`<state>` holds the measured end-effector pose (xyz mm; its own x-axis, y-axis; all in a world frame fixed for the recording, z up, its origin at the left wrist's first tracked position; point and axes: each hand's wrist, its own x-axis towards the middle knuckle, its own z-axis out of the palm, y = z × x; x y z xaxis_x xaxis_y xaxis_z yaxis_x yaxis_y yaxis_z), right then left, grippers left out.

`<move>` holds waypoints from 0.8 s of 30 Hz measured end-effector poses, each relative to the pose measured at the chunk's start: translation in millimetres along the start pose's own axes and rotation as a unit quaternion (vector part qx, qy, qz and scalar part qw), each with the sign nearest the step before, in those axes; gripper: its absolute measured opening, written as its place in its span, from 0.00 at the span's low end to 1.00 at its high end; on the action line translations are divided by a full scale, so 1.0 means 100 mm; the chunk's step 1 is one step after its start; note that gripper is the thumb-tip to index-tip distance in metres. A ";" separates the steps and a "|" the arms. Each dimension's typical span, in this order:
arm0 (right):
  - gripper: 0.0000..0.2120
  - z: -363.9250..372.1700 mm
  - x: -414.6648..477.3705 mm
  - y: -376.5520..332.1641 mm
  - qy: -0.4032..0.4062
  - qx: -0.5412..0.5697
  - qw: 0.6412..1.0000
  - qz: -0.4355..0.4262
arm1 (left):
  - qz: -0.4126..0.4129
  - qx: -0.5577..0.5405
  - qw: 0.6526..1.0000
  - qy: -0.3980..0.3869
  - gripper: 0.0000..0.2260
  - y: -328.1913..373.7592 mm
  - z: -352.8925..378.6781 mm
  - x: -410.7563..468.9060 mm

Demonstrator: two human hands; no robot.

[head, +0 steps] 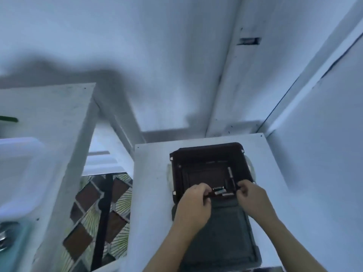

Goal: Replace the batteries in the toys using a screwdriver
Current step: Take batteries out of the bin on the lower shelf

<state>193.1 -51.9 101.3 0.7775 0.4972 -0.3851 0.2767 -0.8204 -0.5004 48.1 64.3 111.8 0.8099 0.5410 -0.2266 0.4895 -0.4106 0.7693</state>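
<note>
White tabletop (149, 193) against a white wall. The left hand (193, 201) and right hand (251, 195) curl their fingers at the near rim of a dark box (206, 149); whether either grasps anything cannot be told. Batteries (219, 190) lie inside the box, between the fingertips. A slim metal rod (230, 173) lies just beyond them, and a grey pad (222, 236) lies under the wrists.

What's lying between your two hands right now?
In the head view, what look like small batteries lie in the dark box between the left hand and the right hand.
</note>
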 end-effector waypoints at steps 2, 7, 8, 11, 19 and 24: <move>0.13 0.02 0.33 0.07 -0.020 -0.017 1.000 0.012 | -0.035 0.008 0.999 -0.015 0.11 -0.11 0.23 0.34; 0.15 0.31 1.09 0.15 -0.093 -0.060 0.991 0.069 | -0.094 0.032 0.992 -0.079 0.15 -0.40 0.78 1.07; 0.18 0.40 1.20 0.16 -0.112 -0.071 0.988 0.081 | -0.097 0.044 0.989 -0.101 0.16 -0.46 0.87 1.18; 0.25 0.66 1.41 0.21 -0.138 -0.086 0.980 0.115 | -0.096 0.083 0.975 -0.181 0.16 -0.62 1.08 1.41; 0.18 1.00 1.74 0.26 -0.095 -0.242 0.962 0.087 | -0.147 0.077 0.950 -0.266 0.10 -0.75 1.33 1.64; 0.15 0.93 1.91 0.24 -0.117 -0.368 0.922 0.014 | -0.154 0.076 0.950 -0.261 0.08 -0.71 1.41 1.67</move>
<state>295.5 49.4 -56.9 0.6706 0.4492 -0.5904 0.6341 -0.7602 0.1418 193.8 80.7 -64.8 0.6517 0.2311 -0.7224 0.7377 -0.4143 0.5330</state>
